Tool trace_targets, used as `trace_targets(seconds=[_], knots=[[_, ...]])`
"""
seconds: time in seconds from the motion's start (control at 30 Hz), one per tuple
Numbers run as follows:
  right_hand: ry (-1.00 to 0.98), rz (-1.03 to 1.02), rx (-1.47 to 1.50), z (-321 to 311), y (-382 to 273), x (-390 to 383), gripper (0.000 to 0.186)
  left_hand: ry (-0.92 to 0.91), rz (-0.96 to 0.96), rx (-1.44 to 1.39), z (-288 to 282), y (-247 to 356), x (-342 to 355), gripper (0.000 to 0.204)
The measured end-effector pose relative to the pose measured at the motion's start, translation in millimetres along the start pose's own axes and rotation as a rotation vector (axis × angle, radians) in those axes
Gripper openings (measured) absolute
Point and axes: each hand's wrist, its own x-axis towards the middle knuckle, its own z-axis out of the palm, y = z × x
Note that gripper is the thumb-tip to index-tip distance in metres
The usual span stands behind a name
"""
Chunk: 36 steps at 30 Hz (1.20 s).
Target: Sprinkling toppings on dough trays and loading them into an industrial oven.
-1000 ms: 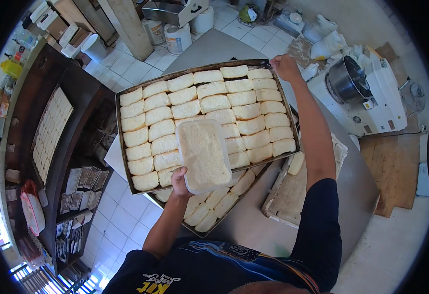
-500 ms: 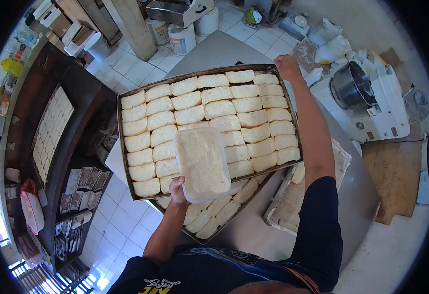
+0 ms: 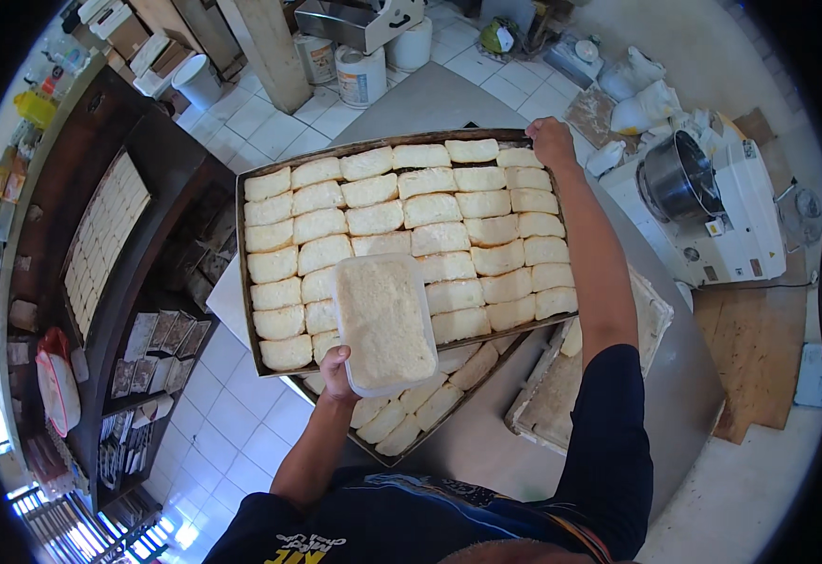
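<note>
My left hand [image 3: 336, 374] is wrapped round the lower left side of a translucent plastic container [image 3: 383, 320] full of pale fine crumbs, held over the front middle of a large metal tray [image 3: 241, 254]. Rows of pale, oblong bread rolls [image 3: 376, 191] fill that tray. My right hand [image 3: 549, 141] grips the tray's far right corner with bent fingers. Beneath, partly hidden, a second tray of rolls [image 3: 411, 414] sits at an angle. To its right a worn, floury tray [image 3: 538, 404] holds a pale piece, mostly hidden by my right arm.
A steel table [image 3: 674, 395] carries the trays. At left stands a dark shelving unit [image 3: 63, 113] with another tray of rolls [image 3: 101, 235]. A stand mixer with steel bowl [image 3: 683, 188] and white bags [image 3: 636, 103] are at right, buckets [image 3: 362, 75] and a post [image 3: 270, 56] at the back.
The container in my left hand has shifted slightly toward me. The tray and my right hand on its corner sit a little lower and farther right in the view, which has also shifted slightly.
</note>
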Motion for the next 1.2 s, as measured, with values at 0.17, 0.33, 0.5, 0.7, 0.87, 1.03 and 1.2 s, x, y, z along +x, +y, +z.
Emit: trace_targets(seconds=[0.17, 0.33, 0.5, 0.7, 0.87, 1.03, 1.2], knots=[[-0.165, -0.029, 0.19, -32.6, -87.9, -47.3, 0.017, 0.005, 0.011, -0.059, -11.6, 0.4, -10.9, 0.069], [-0.547, -0.062, 0.846, -74.7, -204.5, -171.8, 0.025, -0.091, -0.033, -0.13, 9.6, -2.0, -0.9, 0.068], [-0.434, -0.062, 1.016, -93.5, -228.6, -258.7, 0.026, -0.25, -0.022, -0.254, 12.9, -4.3, -14.8, 0.068], [-0.051, 0.856, 1.549, -34.4, -239.6, -361.9, 0.026, -0.073, 0.146, -0.158, -2.8, 38.3, -76.5, 0.064], [0.056, 1.18, 1.581, 18.6, -245.8, -361.3, 0.028, -0.123, 0.251, -0.182, -13.0, 73.9, -116.0, 0.062], [0.07, 1.299, 1.493, 68.7, -265.9, -345.9, 0.034, -0.059, 0.349, -0.172, -32.3, 132.3, -181.6, 0.063], [-0.048, 1.275, 1.54, 83.7, -249.0, -335.8, 0.034, -0.18, 0.379, -0.25, -70.2, 155.2, -221.7, 0.064]])
